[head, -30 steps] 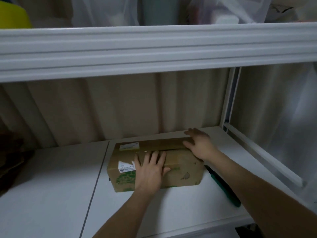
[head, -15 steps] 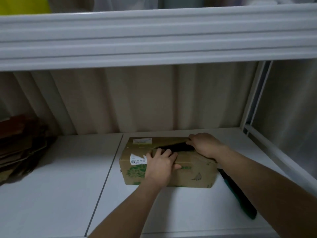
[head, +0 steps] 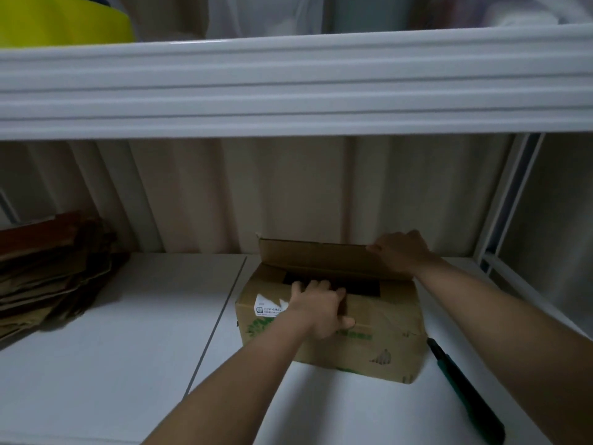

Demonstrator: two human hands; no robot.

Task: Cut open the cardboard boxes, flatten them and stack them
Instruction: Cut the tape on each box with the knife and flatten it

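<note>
A brown cardboard box (head: 378,342) with green print and a white label sits on the white shelf (head: 128,364). Its rear top flap (head: 314,256) stands raised, showing a dark opening. My right hand (head: 401,252) grips the right end of that raised flap. My left hand (head: 321,308) curls its fingers over the front flap's edge, thumb on the box's front face. A dark green utility knife (head: 465,387) lies on the shelf just right of the box, untouched.
A pile of flattened cardboard (head: 48,268) lies at the shelf's far left. A white upper shelf rail (head: 288,88) crosses overhead, with a yellow object (head: 61,20) on it. A white frame post (head: 513,203) stands at the right, a beige curtain behind.
The box's top has opened: my right hand has lifted the rear flap upright, and my left hand has hooked its fingers over the front flap's edge. The camera moved closer.
</note>
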